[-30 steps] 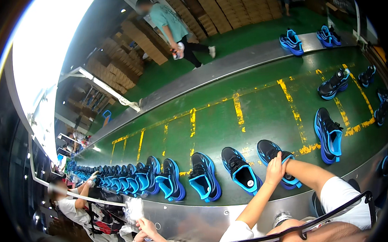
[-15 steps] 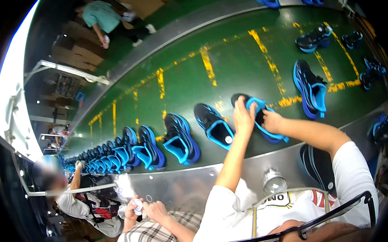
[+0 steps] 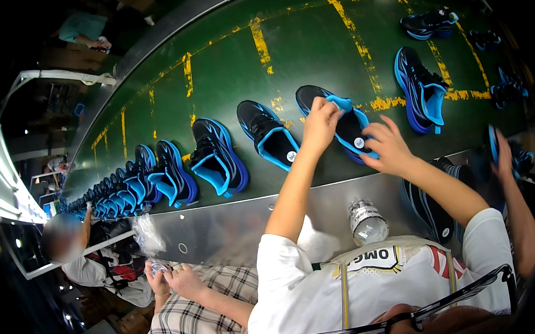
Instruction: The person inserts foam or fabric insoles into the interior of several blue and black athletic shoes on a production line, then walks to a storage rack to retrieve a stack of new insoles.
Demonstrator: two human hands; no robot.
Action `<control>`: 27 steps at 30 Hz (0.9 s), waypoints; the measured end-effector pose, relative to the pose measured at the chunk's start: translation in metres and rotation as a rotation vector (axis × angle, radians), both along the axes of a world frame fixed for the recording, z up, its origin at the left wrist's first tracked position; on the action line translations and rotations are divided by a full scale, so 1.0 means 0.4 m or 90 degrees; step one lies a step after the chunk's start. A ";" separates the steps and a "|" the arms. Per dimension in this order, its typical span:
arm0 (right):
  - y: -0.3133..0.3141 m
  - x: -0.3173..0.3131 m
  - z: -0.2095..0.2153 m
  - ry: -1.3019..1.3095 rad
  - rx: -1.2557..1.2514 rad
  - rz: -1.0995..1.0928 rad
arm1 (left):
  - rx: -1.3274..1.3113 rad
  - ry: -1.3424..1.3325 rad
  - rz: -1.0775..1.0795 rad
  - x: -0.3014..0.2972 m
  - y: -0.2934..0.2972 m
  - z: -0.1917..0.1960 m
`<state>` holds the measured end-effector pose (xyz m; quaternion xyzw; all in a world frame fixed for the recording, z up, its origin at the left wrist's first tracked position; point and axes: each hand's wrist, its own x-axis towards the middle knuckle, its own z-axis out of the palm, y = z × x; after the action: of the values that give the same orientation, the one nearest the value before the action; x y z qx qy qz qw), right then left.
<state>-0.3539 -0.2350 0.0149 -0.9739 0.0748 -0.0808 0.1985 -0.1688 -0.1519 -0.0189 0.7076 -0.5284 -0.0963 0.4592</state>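
Note:
A black and blue sneaker lies on the green worktop, its opening toward me. My left hand pinches its light-blue tongue and draws it up. Beside the heel collar, my right hand has its fingers spread and holds nothing; its fingertips are close to the blue rim. On the insole inside the sneaker sits a round white sticker. Another sneaker, just left of it, also has a white round sticker inside.
Sneakers line the worktop to the left; another sneaker lies right. On the metal ledge are a clear container and dark striped sole-shaped pieces. A co-worker's hands hold a small round item; another person's hand is far right.
My right hand has come out of the sneaker and its fingers have spread, exposing the sticker on the insole. My left hand still grips the tongue. Another person's hand has appeared far right.

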 end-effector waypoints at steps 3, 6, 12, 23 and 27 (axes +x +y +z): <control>0.035 -0.090 0.003 -0.065 0.070 -0.124 | -0.049 0.304 -0.066 0.013 0.026 0.015; 0.059 -0.131 -0.047 -0.087 0.304 -0.229 | 0.064 0.669 -0.045 0.012 0.041 0.132; 0.026 -0.098 -0.035 -0.158 0.157 -0.188 | 0.248 0.103 -0.204 -0.100 -0.037 0.298; 0.036 -0.114 -0.082 -0.161 0.200 -0.173 | 0.594 -0.654 -0.491 -0.126 -0.122 -0.014; 0.029 -0.125 -0.093 -0.166 0.208 -0.176 | 0.694 -0.571 -0.546 -0.117 -0.159 0.028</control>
<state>-0.4039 -0.2234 -0.0224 -0.8908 0.1930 -0.2192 0.3482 -0.2156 -0.2155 -0.0078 0.5391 -0.7648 -0.2144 -0.2800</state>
